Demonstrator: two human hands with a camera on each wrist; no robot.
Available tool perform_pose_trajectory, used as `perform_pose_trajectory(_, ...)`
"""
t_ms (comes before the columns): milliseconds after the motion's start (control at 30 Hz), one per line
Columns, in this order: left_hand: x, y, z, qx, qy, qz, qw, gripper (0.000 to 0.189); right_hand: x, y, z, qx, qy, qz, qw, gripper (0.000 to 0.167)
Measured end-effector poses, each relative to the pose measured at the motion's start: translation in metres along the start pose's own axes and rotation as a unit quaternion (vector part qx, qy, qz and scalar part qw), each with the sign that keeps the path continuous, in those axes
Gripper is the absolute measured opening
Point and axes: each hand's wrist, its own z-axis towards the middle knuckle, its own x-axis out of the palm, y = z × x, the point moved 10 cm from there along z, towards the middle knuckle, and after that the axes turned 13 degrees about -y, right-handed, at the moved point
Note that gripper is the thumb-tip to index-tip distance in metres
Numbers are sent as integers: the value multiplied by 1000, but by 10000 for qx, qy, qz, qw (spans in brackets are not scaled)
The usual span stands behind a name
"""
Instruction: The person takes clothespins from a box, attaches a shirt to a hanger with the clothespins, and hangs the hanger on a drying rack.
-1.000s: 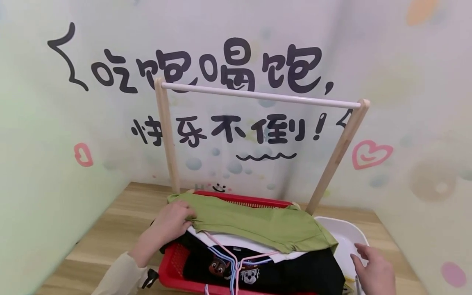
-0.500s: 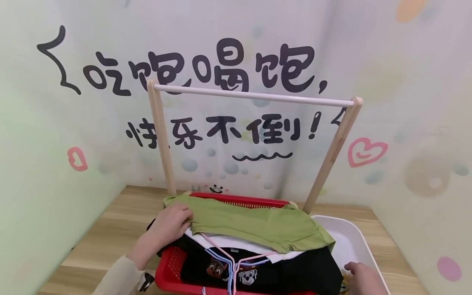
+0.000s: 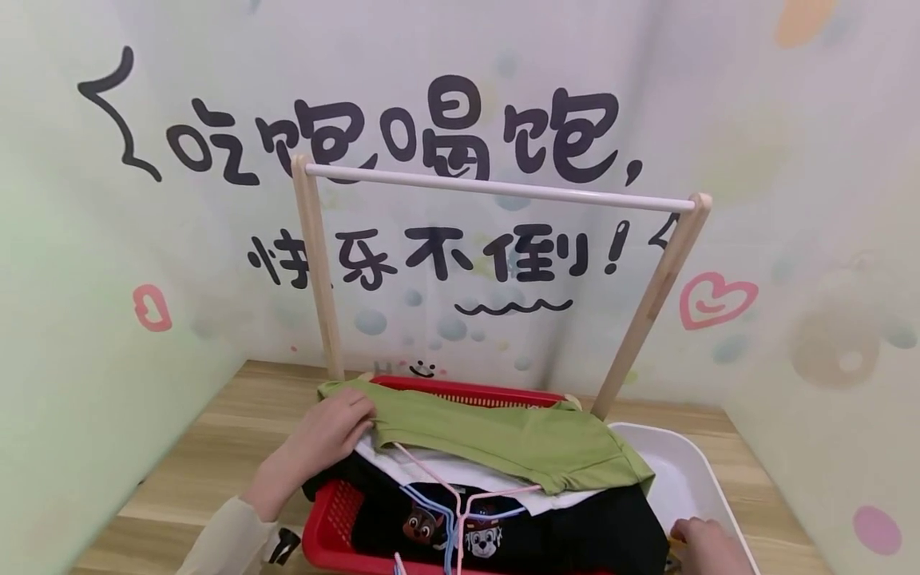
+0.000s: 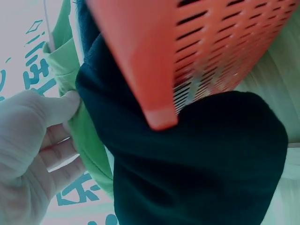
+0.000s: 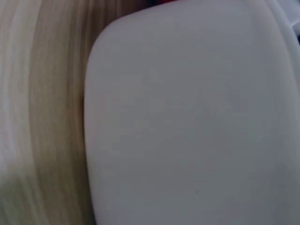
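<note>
A green shirt (image 3: 489, 431) lies on top of a white garment and a black shirt (image 3: 575, 527) with cartoon dog faces. Pink and light-blue hangers (image 3: 460, 511) stick out from their necklines. At the shirt's left shoulder, my left hand (image 3: 334, 427) pinches the green cloth between thumb and fingers; the left wrist view shows that grip on the green fabric (image 4: 86, 136) from below. My right hand (image 3: 711, 547) reaches low into the white bin (image 3: 683, 471), close to something yellow (image 3: 676, 551). Its fingertips are mostly hidden, and I cannot tell whether they hold anything.
Beneath the clothes is a red slotted basket (image 3: 331, 519). Behind it rises a rack with wooden posts (image 3: 650, 311) and a white bar (image 3: 503, 188). The wooden table (image 3: 230, 431) meets a printed wall (image 3: 402, 335) at the back.
My right hand has moved down and slightly left into the white bin, and its fingers have gone from spread to mostly hidden. My left hand stays at the green shirt's shoulder.
</note>
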Motion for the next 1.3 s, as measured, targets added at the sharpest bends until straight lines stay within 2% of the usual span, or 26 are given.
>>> perform_pose_trajectory(100, -7, -6, 2, 320, -335, 73, 9989, 21, 2, -3, 0, 17, 12, -84, 10000, 21)
perform_pose_trajectory(200, -10, -8, 3, 460, -525, 126, 9975, 21, -2, -2, -1, -135, -185, -54, 9997, 22)
perform_pose_trajectory(400, -15, -8, 4, 406, -729, 126, 9964, 24, -19, 0, -2, -137, -588, 405, 9974, 26)
perform_pose_trajectory(500, -19, -7, 4, 332, -848, 73, 9958, 25, -37, 4, -3, -300, -1206, 650, 9901, 24)
perform_pose_trajectory(633, -21, -4, 4, 254, -920, -79, 9954, 9, -69, 14, -7, -476, -2171, 744, 9721, 22)
perform_pose_trajectory(733, -22, -2, 5, 250, -961, -276, 9947, 4, -93, 23, -9, -450, -2681, 883, 9583, 28)
perform_pose_trajectory(800, -23, -1, 8, 254, -1013, -424, 9936, 10, -111, 30, -11, -484, -3084, 1099, 9437, 33)
perform_pose_trajectory(933, -26, 1, 15, 177, -1062, -685, 9918, 23, -143, 46, -17, -610, -3762, 1722, 9084, 41)
perform_pose_trajectory(1000, -26, 2, 18, 36, -1003, -810, 9916, 22, -157, 53, -18, -601, -3897, 2034, 8962, 44)
perform_pose_trajectory(1033, -27, 3, 20, -53, -977, -861, 9915, 21, -163, 58, -19, -658, -3950, 2177, 8901, 38)
perform_pose_trajectory(1133, -28, 7, 26, -340, -901, -977, 9905, 18, -183, 77, -23, -1070, -4171, 2517, 8667, 31)
perform_pose_trajectory(1200, -29, 9, 28, -486, -885, -1015, 9897, 17, -194, 94, -25, -1414, -4292, 2548, 8549, 46)
perform_pose_trajectory(1233, -29, 10, 29, -534, -889, -1028, 9893, 18, -199, 103, -26, -1575, -4322, 2532, 8510, 58)
perform_pose_trajectory(1300, -29, 12, 30, -599, -905, -1072, 9883, 18, -206, 121, -25, -1690, -4275, 2440, 8539, 55)
